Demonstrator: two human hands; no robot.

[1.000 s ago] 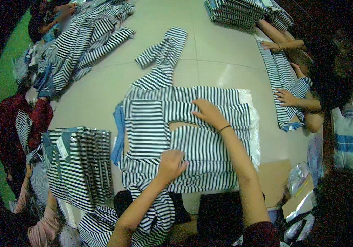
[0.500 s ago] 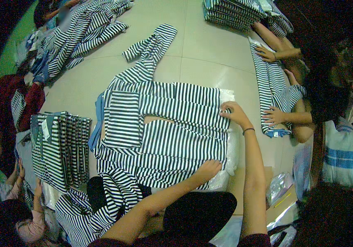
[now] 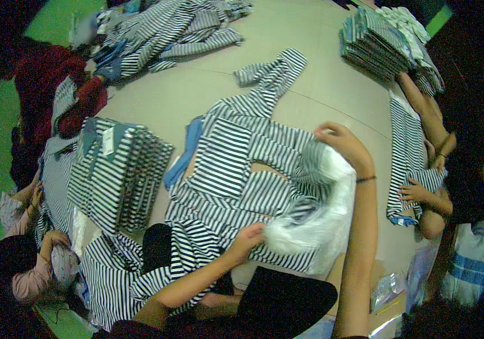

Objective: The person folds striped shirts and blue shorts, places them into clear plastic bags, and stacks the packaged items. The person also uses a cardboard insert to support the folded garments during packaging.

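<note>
A black-and-white striped garment point(image 3: 276, 133) lies spread on the pale floor in front of me, one sleeve stretched away at the top. A smooth striped panel point(image 3: 221, 157) lies flat on its left part, and blue fabric point(image 3: 184, 152) shows along the left edge. My left hand point(image 3: 248, 237) is closed in a pinch on the garment's near right edge. At the far right edge, my right hand point(image 3: 341, 146) pinches it too. Between my hands the garment's end is raised and curls over leftward, with a whitish, crinkled sheet point(image 3: 332, 212) showing on its underside, blurred by motion.
A stack of folded striped garments point(image 3: 118, 175) stands left, another stack point(image 3: 374, 45) at far right. A loose striped heap point(image 3: 174, 31) lies at far left. At right, another person's hand point(image 3: 414, 192) rests on a striped garment point(image 3: 406, 133). Clear plastic point(image 3: 387, 289) lies near right.
My hands have lifted the garment's right end and moved it leftward, bringing the whitish sheet up with it. The whole view has shifted, so the surroundings appear farther right.
</note>
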